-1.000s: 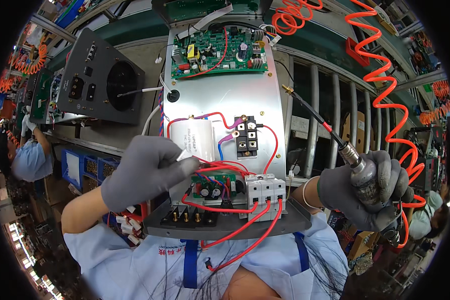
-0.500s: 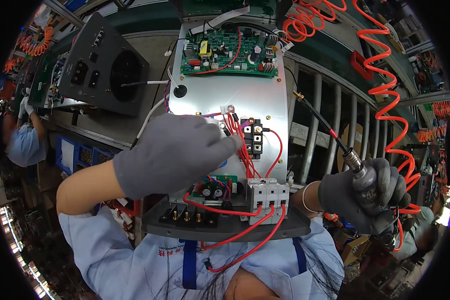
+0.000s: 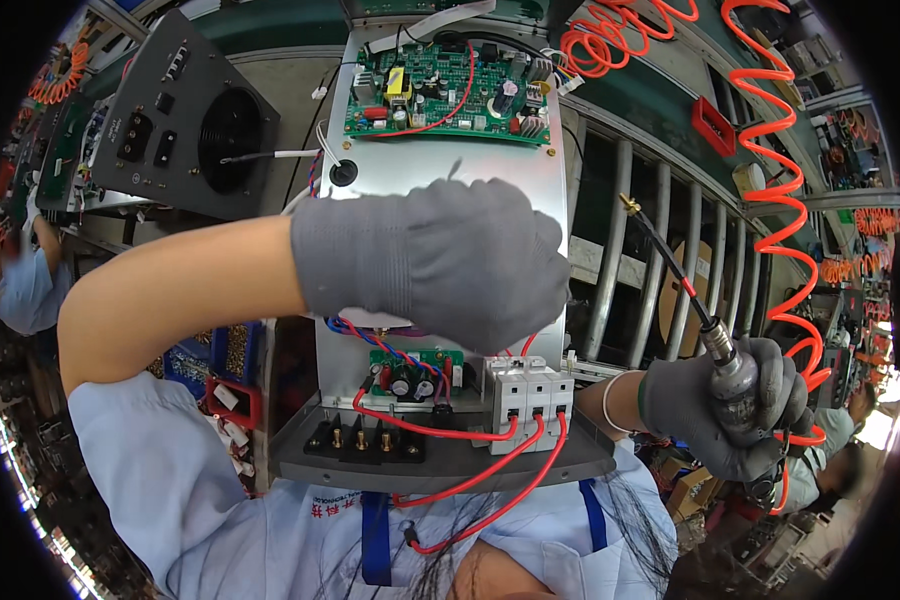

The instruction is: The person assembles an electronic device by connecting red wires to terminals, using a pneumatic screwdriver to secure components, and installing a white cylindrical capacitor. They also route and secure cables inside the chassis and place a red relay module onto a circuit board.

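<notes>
My left hand [image 3: 460, 255], in a grey glove, is curled over the middle of a silvery metal plate [image 3: 420, 180]. Its fingers are bent down and closed, the fingertips hidden. The hand covers the black terminal module and most of the red wires there. In my gloved right hand [image 3: 760, 400], off the plate's right side, is a pneumatic screwdriver [image 3: 732, 375]. Its long black shaft points up and left, with a brass-coloured piece [image 3: 630, 205] at the tip. Below my left hand sits a white circuit breaker [image 3: 530, 390] with red cables [image 3: 460, 432] running from it.
A green circuit board [image 3: 450, 90] is mounted at the plate's far end, a smaller one [image 3: 410, 375] near me. A dark panel with a fan [image 3: 185, 130] stands left. Metal rollers [image 3: 650, 260] and a coiled orange hose [image 3: 785, 180] lie right. Blue bins [image 3: 205, 350] hold small parts.
My left hand has moved right and now covers the terminal module and wires that showed before. The screwdriver's tip has shifted slightly right; my right hand still grips it.
</notes>
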The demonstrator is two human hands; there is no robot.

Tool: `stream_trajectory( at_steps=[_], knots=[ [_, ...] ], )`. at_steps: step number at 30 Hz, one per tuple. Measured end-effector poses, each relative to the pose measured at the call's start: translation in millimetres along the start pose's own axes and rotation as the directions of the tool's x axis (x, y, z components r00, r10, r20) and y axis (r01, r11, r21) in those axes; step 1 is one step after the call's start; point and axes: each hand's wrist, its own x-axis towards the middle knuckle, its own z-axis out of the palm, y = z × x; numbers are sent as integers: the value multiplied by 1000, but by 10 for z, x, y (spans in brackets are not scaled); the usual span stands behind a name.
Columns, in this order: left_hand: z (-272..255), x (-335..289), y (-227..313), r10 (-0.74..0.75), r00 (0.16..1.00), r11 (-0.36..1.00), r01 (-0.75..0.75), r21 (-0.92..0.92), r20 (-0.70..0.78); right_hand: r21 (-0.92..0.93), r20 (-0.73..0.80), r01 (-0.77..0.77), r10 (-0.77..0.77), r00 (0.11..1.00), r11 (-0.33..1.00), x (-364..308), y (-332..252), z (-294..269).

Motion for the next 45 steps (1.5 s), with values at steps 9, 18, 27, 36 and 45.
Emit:
stream_trajectory(
  at_steps=[9,18,27,36,45],
  knots=[
    [370,-30,-155,-91,992,996,93,-16,90,-106,67,84,-77,995,991,60,-87,1],
    [477,156,-191,-388,741,444,672,-593,548,11,107,-44,42,993,999,4,-65,60],
    [358,462,-687,312,391,120,888,-444,866,22,175,-112,107,979,993,-2,-167,101],
    [155,310,-651,316,348,307,843,-442,883,15,136,-25,22,990,1000,-2,-209,164],
    [-109,94,148,-160,949,986,139,95,272,-20,75,30,-28,997,999,11,-214,130]
  ],
)
